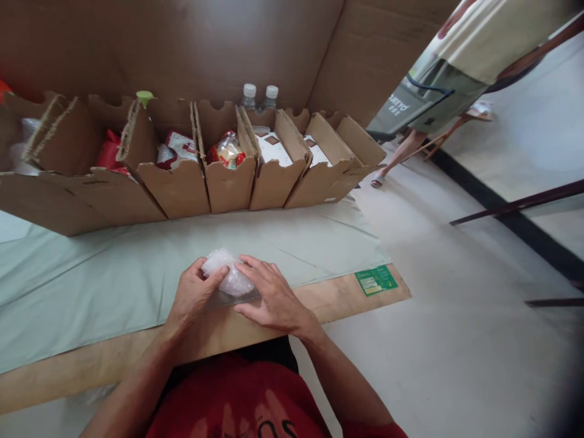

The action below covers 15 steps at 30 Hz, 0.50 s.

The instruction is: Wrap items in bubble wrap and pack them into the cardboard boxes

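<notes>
A small bundle wrapped in clear bubble wrap (228, 274) rests near the front edge of the table (347, 292). My left hand (194, 295) curls around its left side, thumb pressed on top. My right hand (271, 298) lies over its right side with fingers bent onto the wrap. Both hands grip the bundle. What is inside the wrap is hidden.
A pale green sheet (114, 274) covers the table. Several open cardboard boxes (228, 182) stand in a row behind, holding packets and white items. Two water bottles (260, 97) stand behind them. Another person (438, 79) walks past at upper right. A green label (376, 280) marks the table corner.
</notes>
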{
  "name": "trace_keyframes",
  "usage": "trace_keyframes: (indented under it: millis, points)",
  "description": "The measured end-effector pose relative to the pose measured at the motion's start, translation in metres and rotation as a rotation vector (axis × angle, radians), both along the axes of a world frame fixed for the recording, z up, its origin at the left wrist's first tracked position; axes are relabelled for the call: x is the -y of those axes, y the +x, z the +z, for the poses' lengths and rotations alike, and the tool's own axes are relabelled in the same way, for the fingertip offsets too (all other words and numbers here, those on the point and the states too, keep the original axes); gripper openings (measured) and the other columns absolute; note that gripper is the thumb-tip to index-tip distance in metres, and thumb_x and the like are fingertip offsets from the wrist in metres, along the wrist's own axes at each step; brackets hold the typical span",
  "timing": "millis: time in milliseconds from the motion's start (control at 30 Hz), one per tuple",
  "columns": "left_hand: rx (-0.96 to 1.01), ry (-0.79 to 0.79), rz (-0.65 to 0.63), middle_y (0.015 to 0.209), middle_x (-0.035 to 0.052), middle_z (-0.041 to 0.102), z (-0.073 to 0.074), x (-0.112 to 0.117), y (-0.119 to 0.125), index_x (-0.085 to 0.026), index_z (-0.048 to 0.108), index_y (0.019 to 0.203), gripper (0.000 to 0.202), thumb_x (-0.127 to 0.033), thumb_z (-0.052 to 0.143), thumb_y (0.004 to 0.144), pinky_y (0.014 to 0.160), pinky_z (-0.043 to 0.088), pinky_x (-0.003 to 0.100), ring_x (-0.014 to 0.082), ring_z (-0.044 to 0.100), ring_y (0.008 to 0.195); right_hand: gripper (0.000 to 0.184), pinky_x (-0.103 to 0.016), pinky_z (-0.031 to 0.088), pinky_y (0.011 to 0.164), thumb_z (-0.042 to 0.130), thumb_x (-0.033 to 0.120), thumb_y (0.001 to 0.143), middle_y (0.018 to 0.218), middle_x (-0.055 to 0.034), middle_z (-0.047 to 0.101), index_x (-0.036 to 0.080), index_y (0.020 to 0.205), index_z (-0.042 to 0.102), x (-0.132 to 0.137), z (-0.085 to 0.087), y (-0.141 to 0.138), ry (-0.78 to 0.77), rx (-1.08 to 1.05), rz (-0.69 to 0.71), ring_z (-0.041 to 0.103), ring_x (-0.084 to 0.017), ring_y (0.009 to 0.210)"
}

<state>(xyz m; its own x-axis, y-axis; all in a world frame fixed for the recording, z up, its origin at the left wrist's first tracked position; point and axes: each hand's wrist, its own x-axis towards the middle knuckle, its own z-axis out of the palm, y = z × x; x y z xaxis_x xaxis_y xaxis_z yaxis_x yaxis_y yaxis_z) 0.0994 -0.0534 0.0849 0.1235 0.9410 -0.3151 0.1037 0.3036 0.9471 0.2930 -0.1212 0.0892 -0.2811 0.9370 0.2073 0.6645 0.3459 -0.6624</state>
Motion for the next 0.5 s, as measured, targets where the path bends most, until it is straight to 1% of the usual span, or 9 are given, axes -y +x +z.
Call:
trace_keyframes:
  millis: [67, 100, 133, 200, 267, 333, 367, 433, 500]
  points:
    - [0.010, 0.002, 0.000, 0.067, -0.0017, 0.063, -0.003, 0.001, -0.003, -0.015, 0.066, 0.092, 0.061, -0.063, 0.086, 0.061, 0.060, 0.046, 0.026, 0.0136, 0.056, 0.062, 0.050, -0.052, 0.047, 0.115, 0.065, 0.033, 0.097, 0.150, -0.0137, 0.064, 0.026, 0.146, 0.062, -0.004, -0.001, -0.010, -0.029, -0.096, -0.094, 0.061, -0.031, 0.136]
    - [0.032, 0.001, -0.003, 0.071, -0.0004, 0.066, -0.005, 0.003, -0.004, -0.014, 0.065, 0.102, 0.068, -0.066, 0.085, 0.062, 0.064, 0.050, 0.028, 0.0155, 0.060, 0.065, 0.039, -0.049, 0.049, 0.113, 0.059, 0.032, 0.101, 0.141, -0.0113, 0.070, 0.028, 0.139, 0.067, -0.006, -0.001, -0.013, -0.045, -0.183, -0.170, 0.065, -0.028, 0.131]
    - [0.073, -0.003, -0.008, 0.079, 0.0021, 0.069, -0.007, 0.005, -0.005, -0.014, 0.062, 0.116, 0.079, -0.068, 0.084, 0.063, 0.070, 0.054, 0.031, 0.0183, 0.065, 0.071, 0.032, -0.046, 0.050, 0.111, 0.054, 0.031, 0.104, 0.133, -0.0090, 0.075, 0.029, 0.130, 0.072, -0.008, -0.001, -0.015, -0.061, -0.288, -0.250, 0.068, -0.025, 0.125]
    - [0.180, -0.011, -0.013, 0.105, 0.0103, 0.074, -0.011, 0.010, -0.008, -0.016, 0.045, 0.145, 0.105, -0.069, 0.083, 0.063, 0.083, 0.059, 0.039, 0.0251, 0.073, 0.090, 0.027, -0.041, 0.051, 0.109, 0.053, 0.035, 0.104, 0.126, -0.0062, 0.077, 0.030, 0.117, 0.077, -0.012, 0.001, -0.018, -0.076, -0.505, -0.382, 0.070, -0.023, 0.120]
    - [0.247, 0.016, -0.012, 0.134, 0.0178, 0.066, -0.012, 0.014, -0.010, -0.020, 0.030, 0.159, 0.120, -0.065, 0.087, 0.063, 0.098, 0.057, 0.044, 0.0306, 0.070, 0.117, 0.024, -0.038, 0.052, 0.106, 0.060, 0.041, 0.101, 0.124, -0.0051, 0.077, 0.029, 0.110, 0.078, -0.014, 0.005, -0.020, -0.101, -0.703, -0.450, 0.070, -0.022, 0.117]
    - [0.208, 0.074, -0.002, 0.150, 0.0182, 0.055, -0.011, 0.016, -0.012, -0.023, 0.032, 0.160, 0.118, -0.058, 0.090, 0.063, 0.111, 0.049, 0.044, 0.0327, 0.059, 0.136, 0.023, -0.036, 0.055, 0.097, 0.065, 0.046, 0.096, 0.112, -0.0043, 0.078, 0.028, 0.103, 0.077, -0.015, 0.008, -0.023, -0.169, -0.884, -0.487, 0.071, -0.021, 0.105]
    - [0.176, 0.089, 0.014, 0.152, 0.0170, 0.054, -0.010, 0.016, -0.013, -0.023, 0.035, 0.159, 0.115, -0.056, 0.090, 0.064, 0.114, 0.046, 0.043, 0.0324, 0.056, 0.139, 0.024, -0.035, 0.056, 0.090, 0.067, 0.049, 0.093, 0.101, -0.0036, 0.077, 0.027, 0.099, 0.076, -0.015, 0.010, -0.024, -0.213, -0.966, -0.509, 0.070, -0.021, 0.095]
    - [0.157, 0.042, 0.071, 0.141, 0.0149, 0.060, -0.007, 0.013, -0.015, -0.021, 0.034, 0.160, 0.115, -0.051, 0.090, 0.064, 0.108, 0.049, 0.041, 0.0292, 0.062, 0.129, 0.028, -0.032, 0.055, 0.076, 0.071, 0.054, 0.086, 0.083, -0.0013, 0.070, 0.027, 0.090, 0.072, -0.016, 0.011, -0.024, -0.273, -1.101, -0.564, 0.064, -0.018, 0.078]
    - [0.210, -0.068, 0.159, 0.120, 0.0108, 0.066, -0.005, 0.008, -0.019, -0.018, 0.032, 0.161, 0.118, -0.044, 0.089, 0.061, 0.090, 0.054, 0.034, 0.0218, 0.068, 0.103, 0.031, -0.029, 0.051, 0.066, 0.076, 0.056, 0.078, 0.077, 0.0005, 0.063, 0.027, 0.086, 0.068, -0.016, 0.013, -0.022, -0.274, -1.186, -0.632, 0.057, -0.016, 0.070]
